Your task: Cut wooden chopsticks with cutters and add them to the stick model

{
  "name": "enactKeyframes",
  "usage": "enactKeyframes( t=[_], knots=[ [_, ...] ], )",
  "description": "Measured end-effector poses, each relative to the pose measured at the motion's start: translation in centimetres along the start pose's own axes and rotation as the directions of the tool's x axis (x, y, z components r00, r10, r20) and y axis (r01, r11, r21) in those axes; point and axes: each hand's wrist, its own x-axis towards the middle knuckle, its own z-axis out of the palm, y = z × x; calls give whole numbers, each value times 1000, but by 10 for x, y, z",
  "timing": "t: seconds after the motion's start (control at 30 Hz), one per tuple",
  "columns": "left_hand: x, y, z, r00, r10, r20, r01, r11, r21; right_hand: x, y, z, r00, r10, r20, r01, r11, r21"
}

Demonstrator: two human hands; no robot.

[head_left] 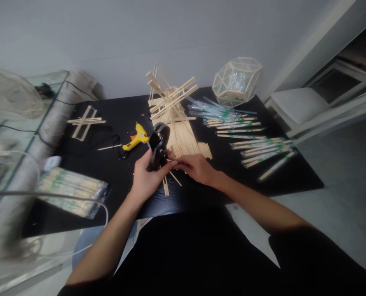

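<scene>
My left hand (pixel 147 174) is wrapped round a black tool with a curved, ring-like top (pixel 159 144); its exact kind is unclear. Beside it, my right hand (pixel 196 167) is closed in a pinch near the left thumb, and a thin wooden stick seems to be between its fingertips. A few wooden sticks (pixel 166 187) poke out below the left hand. Just beyond both hands lies a flat panel of wooden sticks (pixel 183 133) with a windmill-like stick structure (pixel 172 100) on it. A yellow glue gun (pixel 136 137) lies left of the black tool.
Packaged chopsticks (pixel 263 150) spread over the right of the black table (pixel 124 197). Another bag of chopsticks (pixel 72 191) lies front left, near a white cable (pixel 106 213). A crossed stick frame (pixel 86 122) rests back left. At the back right stands a faceted stick basket (pixel 236 82).
</scene>
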Motion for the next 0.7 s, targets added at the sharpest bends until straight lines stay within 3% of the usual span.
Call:
enactKeyframes(
  t=[0.1, 0.2, 0.3, 0.4, 0.57, 0.7],
  knots=[
    [-4, 2, -11, 1000, -15, 3, 14, 999, 42, 1, -1, 0, 1000, 18, 7, -18, 1000, 8],
    [-10, 6, -33, 1000, 10, -23, -2, 951, 308, 1, -2, 1, 999, 38, 6, -38, 999, 25],
    [-18, 10, -57, 998, 2, 61, -40, 784, 620, 1, -2, 2, 999, 51, 2, -51, 998, 35],
    [-24, 13, -70, 986, 12, 168, -145, 564, 813, 1, -2, 3, 999, 37, -7, -37, 999, 27],
    [-27, 20, -61, 962, -13, 274, -258, 301, 918, 1, -2, 3, 1000, 3, -9, -3, 1000, 26],
    [-25, 23, -49, 951, 2, 309, -301, 228, 926, 2, -1, 3, 999, -22, -33, 21, 1000, -24]
  ],
)
